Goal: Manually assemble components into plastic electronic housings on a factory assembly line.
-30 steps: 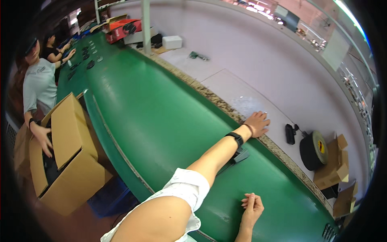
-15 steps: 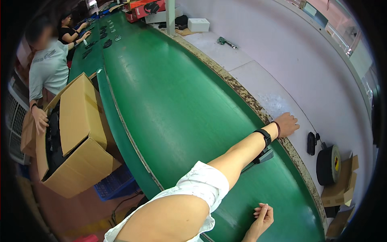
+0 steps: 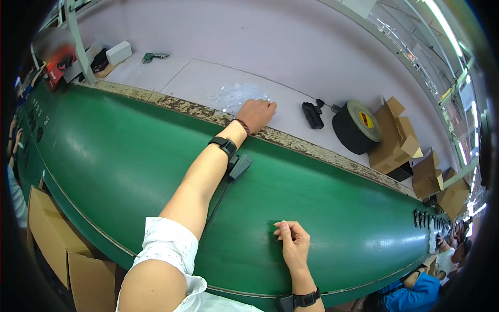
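My left hand (image 3: 255,115) reaches across the green conveyor belt (image 3: 140,156) to the pale ledge behind it. Its fingers curl downward beside a scatter of small clear plastic pieces (image 3: 234,96); whatever they hold is hidden. Under that wrist, a dark grey device with a cable (image 3: 240,167) is by the black wristband (image 3: 223,146). Over the belt, nearer to me, is my right hand (image 3: 294,243), its thumb pressed to its curled fingers. Anything pinched there is too small to make out. Another black band (image 3: 306,299) circles my right wrist.
Along the ledge stand a black handheld object (image 3: 313,115), a big black tape roll (image 3: 356,127) and open cardboard boxes (image 3: 397,138). A green circuit board (image 3: 155,57) lies farther left. Cartons (image 3: 54,229) are at lower left. Several dark parts (image 3: 431,219) line the belt's right end, near other people.
The view has swung to the right, bringing in the belt's right end and people there. My left hand stays at the plastic pieces, and my right hand is still closed over the belt.
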Demonstrator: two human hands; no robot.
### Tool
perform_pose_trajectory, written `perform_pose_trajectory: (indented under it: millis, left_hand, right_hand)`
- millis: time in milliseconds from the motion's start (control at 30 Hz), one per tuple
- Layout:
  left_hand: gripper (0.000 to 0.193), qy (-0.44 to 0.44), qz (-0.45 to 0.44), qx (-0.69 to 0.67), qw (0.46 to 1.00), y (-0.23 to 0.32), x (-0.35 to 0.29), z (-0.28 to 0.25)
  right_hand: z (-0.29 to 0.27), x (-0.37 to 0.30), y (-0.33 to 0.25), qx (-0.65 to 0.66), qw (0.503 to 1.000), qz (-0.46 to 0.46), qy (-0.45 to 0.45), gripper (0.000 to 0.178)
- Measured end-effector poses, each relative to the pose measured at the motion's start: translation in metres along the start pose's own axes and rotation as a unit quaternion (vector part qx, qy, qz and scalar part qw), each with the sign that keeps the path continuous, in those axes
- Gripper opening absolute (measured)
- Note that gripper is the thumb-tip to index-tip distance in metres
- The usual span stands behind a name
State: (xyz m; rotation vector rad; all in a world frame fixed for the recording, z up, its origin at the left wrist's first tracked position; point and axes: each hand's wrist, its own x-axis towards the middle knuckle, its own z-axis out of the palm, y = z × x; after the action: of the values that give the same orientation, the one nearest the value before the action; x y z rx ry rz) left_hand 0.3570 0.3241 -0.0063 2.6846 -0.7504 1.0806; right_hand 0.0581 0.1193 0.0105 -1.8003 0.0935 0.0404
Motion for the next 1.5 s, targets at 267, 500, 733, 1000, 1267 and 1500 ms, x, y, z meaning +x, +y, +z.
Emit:
perform_pose_trajectory:
  millis: [267,500,733,1000,1267,1500]
  left_hand:
    - [0.024,0.123,-0.243,-0.115,0.955,-0.011,0.004,-0.011]
    - [0.023,0.303,-0.529,-0.717,0.337,-0.055,0.009,-0.024]
    - [0.018,0.017,-0.464,-0.834,0.297,0.088,-0.010,-0.074]
    - [0.024,-0.092,-0.280,-0.636,0.713,0.248,-0.085,-0.111]
    - [0.016,0.007,-0.217,-0.594,0.775,0.267,-0.087,-0.121]
    - [0.010,0.054,-0.340,-0.790,0.507,0.252,-0.084,-0.115]
  right_hand:
    - [0.004,-0.001,0.008,0.010,1.000,-0.006,0.012,0.020]
    - [0.001,0.004,0.009,0.019,0.999,-0.037,0.022,0.021]
    - [-0.005,0.010,0.006,0.288,0.957,-0.001,-0.021,0.043]
    - [-0.007,0.012,0.019,0.633,0.771,0.058,0.032,0.046]
    - [-0.011,0.042,0.109,0.663,0.704,-0.206,-0.149,0.040]
    - [-0.001,0.021,0.011,0.705,0.702,0.067,0.074,0.038]
